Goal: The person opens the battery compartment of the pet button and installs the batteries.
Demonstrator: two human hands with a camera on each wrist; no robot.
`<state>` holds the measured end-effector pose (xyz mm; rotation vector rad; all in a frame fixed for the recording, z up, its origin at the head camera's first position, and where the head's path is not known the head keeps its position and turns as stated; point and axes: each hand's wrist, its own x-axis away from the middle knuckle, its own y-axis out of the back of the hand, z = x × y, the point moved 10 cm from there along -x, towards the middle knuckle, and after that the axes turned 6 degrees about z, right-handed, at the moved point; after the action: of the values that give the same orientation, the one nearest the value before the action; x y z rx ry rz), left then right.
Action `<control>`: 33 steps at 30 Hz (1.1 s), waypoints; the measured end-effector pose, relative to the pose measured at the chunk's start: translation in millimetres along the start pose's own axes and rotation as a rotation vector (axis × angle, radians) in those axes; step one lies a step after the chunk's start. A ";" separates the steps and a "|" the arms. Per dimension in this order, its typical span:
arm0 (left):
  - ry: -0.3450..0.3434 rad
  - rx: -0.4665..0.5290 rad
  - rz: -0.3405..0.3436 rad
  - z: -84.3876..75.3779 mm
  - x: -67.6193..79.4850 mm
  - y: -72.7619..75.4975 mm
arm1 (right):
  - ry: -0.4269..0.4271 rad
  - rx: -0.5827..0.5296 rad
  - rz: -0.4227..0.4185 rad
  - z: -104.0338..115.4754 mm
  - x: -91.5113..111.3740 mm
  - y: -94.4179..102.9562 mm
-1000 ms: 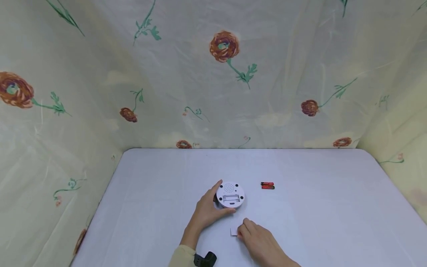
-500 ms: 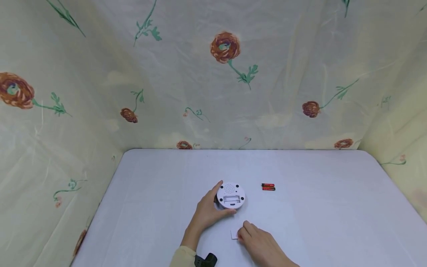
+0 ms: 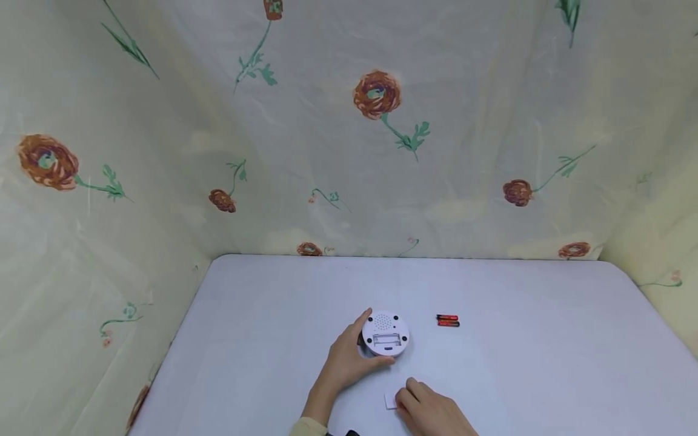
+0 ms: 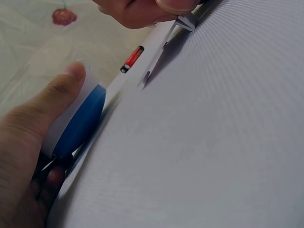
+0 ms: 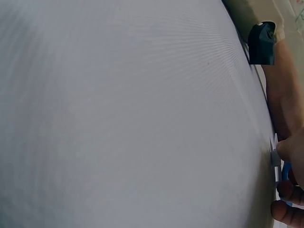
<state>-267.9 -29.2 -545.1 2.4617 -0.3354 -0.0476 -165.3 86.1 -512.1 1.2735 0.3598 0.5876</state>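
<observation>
A round white device [image 3: 383, 325] lies underside up on the table, with speaker holes, dark feet and an uncovered battery compartment. My left hand [image 3: 349, 358] grips it from the left, thumb at the near rim and fingers round the far side. In the left wrist view the blue part of the device [image 4: 83, 121] shows under the thumb. Nearer to me, my right hand [image 3: 433, 410] pinches a small white battery cover [image 3: 389, 400]. That cover [image 4: 154, 59] looks thin and stands edge-on in the left wrist view; the fingers hide one end.
Red and black batteries [image 3: 448, 321] lie side by side to the right of the device. The white table [image 3: 262, 339] meets a flower-patterned curtain [image 3: 436, 206] at the back and both sides. A dark strapped object [image 5: 262, 43] is on the left wrist.
The head view has tilted, so everything sits lower and slightly to the right in it. Both hands keep their holds, and the device, cover and batteries stay where they were relative to each other.
</observation>
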 end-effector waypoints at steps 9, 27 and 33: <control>-0.006 0.021 0.011 -2.3 -5.5 0.3 | 0.056 -0.036 -0.139 -3.0 7.8 14.0; -0.006 0.004 0.025 -0.1 -6.5 0.0 | -0.246 -0.358 -0.566 -148.2 15.9 64.3; -0.019 0.011 0.027 -1.9 -5.7 -0.7 | -0.308 -0.376 -0.581 -172.1 15.2 60.8</control>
<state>-273.0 -26.1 -544.3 2.4690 -0.3779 -0.0578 -262.4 240.9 -498.6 0.8216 0.3229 -0.0419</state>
